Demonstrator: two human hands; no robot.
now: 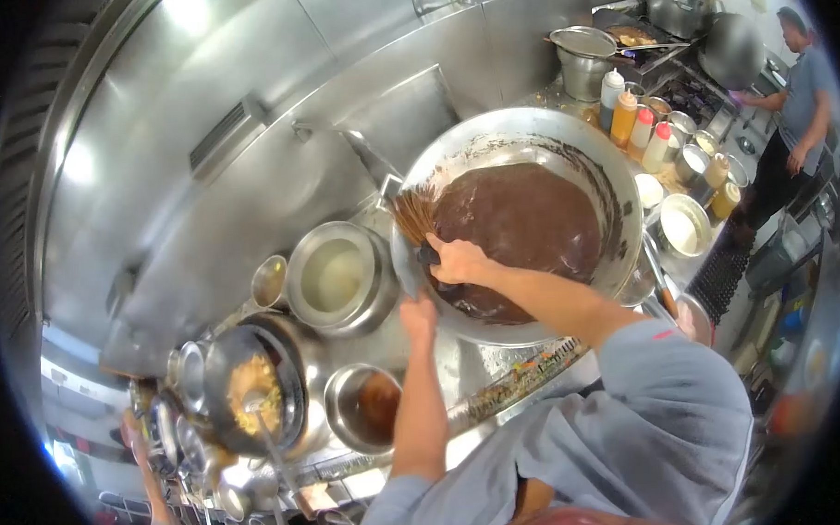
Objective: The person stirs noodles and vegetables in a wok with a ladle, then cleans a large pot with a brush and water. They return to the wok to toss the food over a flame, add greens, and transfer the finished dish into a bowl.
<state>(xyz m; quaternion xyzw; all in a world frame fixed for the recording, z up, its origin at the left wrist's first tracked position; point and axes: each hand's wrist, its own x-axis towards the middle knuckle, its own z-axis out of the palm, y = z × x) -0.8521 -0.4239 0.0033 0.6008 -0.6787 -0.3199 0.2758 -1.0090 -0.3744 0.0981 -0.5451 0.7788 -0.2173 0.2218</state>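
A large metal pot [623, 195] holds dark brown sauce [520, 222], with brown smears on its inner wall. My right hand [457, 260] is closed around the dark bound handle of a bamboo wok brush [415, 213]. The brush's bristles fan out over the pot's left rim. Just below, my left hand [418, 311] is closed at the lower left rim of the same pot. Its fingertips are partly hidden, but it appears to grip the rim.
Left of the pot stand a pot of cloudy liquid [333, 275], a pot of reddish-brown liquid [370, 408] and a wok of food [255, 389]. Squeeze bottles [625, 116] and containers line the right side. A person [799, 110] stands far right; another person's arm [148, 471] shows lower left.
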